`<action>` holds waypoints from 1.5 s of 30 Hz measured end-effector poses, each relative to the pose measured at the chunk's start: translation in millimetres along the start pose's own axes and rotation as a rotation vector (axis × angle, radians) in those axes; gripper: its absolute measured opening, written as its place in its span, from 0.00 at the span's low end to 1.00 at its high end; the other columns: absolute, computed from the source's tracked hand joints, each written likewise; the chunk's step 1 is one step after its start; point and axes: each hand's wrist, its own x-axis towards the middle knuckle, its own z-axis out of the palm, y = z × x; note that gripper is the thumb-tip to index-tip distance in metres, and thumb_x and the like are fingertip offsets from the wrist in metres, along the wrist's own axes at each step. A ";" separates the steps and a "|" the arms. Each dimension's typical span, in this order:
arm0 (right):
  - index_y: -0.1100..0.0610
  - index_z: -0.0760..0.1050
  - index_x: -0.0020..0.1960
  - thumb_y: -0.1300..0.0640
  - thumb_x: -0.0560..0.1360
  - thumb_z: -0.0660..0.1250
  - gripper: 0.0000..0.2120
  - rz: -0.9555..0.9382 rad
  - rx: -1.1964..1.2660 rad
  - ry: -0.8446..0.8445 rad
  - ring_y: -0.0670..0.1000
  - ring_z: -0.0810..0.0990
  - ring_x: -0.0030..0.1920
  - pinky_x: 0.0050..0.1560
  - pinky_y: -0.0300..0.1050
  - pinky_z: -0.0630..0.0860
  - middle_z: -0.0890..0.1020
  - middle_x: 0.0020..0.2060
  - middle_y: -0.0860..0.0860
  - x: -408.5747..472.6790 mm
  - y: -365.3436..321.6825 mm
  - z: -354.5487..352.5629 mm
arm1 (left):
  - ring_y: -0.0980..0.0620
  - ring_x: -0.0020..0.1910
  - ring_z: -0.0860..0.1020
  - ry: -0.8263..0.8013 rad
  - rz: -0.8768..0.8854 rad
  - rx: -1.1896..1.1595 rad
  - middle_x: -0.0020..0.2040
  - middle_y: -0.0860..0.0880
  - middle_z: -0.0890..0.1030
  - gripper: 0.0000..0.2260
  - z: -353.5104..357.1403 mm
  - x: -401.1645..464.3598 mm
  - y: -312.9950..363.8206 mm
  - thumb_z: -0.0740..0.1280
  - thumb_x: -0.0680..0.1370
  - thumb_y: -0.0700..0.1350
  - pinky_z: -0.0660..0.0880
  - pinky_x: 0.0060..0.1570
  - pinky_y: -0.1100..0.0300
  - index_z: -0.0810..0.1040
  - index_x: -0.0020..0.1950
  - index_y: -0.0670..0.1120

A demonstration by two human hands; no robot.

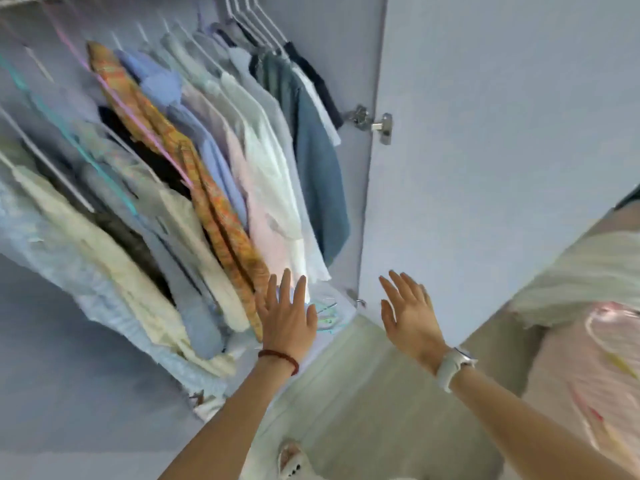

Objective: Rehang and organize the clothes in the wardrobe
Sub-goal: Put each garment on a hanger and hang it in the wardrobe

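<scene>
A packed row of clothes hangs in the open wardrobe: an orange patterned garment (pixel 214 206), blue shirts (pixel 162 84), white shirts (pixel 270 174), a cream garment (pixel 114 258) and a grey-blue one (pixel 322 188). Several empty white hangers (pixel 256 19) hang at the top right of the rail. My left hand (pixel 287 317), with a red bracelet, is raised with straight fingers just below the hems of the orange and white garments. My right hand (pixel 408 313), with a white watch on the wrist, is spread open in front of the wardrobe door and holds nothing.
The open wardrobe door (pixel 502 133) with its metal hinge (pixel 374 124) stands at the right. Loose hangers (pixel 327 315) lie on the wardrobe floor behind my left hand. A pile of pink and pale fabric (pixel 588 358) lies at the right. The view is motion-blurred.
</scene>
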 end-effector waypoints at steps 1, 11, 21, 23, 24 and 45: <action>0.62 0.73 0.62 0.50 0.73 0.48 0.26 0.088 -0.003 0.004 0.63 0.73 0.63 0.61 0.63 0.66 0.76 0.62 0.60 -16.9 29.5 -15.6 | 0.39 0.60 0.75 -0.024 0.066 0.007 0.60 0.40 0.77 0.22 6.0 2.4 33.4 0.57 0.69 0.50 0.71 0.52 0.35 0.77 0.59 0.44; 0.61 0.70 0.66 0.49 0.72 0.48 0.28 0.846 -0.057 0.294 0.62 0.68 0.66 0.66 0.59 0.65 0.72 0.65 0.60 -219.2 266.2 -153.1 | 0.48 0.75 0.51 -0.261 0.842 -0.044 0.76 0.47 0.51 0.24 69.6 -33.1 387.4 0.53 0.80 0.48 0.49 0.72 0.51 0.53 0.75 0.49; 0.66 0.72 0.62 0.63 0.75 0.63 0.17 1.286 -0.012 0.574 0.66 0.73 0.59 0.58 0.59 0.70 0.75 0.60 0.64 -316.7 374.1 -208.6 | 0.47 0.71 0.60 -0.356 1.151 -0.108 0.72 0.46 0.62 0.22 117.3 -28.8 605.0 0.59 0.78 0.46 0.58 0.70 0.46 0.63 0.72 0.47; 0.65 0.70 0.64 0.62 0.76 0.61 0.17 1.345 0.001 0.585 0.65 0.71 0.61 0.60 0.58 0.69 0.73 0.61 0.63 -323.5 400.9 -215.7 | 0.48 0.71 0.60 -0.392 1.168 -0.092 0.72 0.48 0.62 0.21 132.3 -22.6 637.7 0.58 0.78 0.46 0.59 0.69 0.47 0.62 0.72 0.49; 0.65 0.69 0.65 0.62 0.77 0.60 0.17 1.381 0.005 0.590 0.64 0.70 0.62 0.62 0.57 0.68 0.73 0.62 0.62 -326.0 415.4 -219.5 | 0.49 0.71 0.60 -0.403 1.193 -0.081 0.72 0.48 0.62 0.21 140.7 -18.2 654.1 0.58 0.79 0.46 0.59 0.70 0.49 0.62 0.72 0.49; 0.66 0.67 0.65 0.64 0.78 0.53 0.17 1.814 0.191 0.667 0.58 0.63 0.69 0.66 0.46 0.59 0.71 0.64 0.63 -399.4 773.9 -270.7 | 0.48 0.74 0.52 -0.629 1.253 0.176 0.76 0.49 0.55 0.22 372.8 30.4 964.3 0.55 0.80 0.47 0.57 0.70 0.46 0.57 0.74 0.48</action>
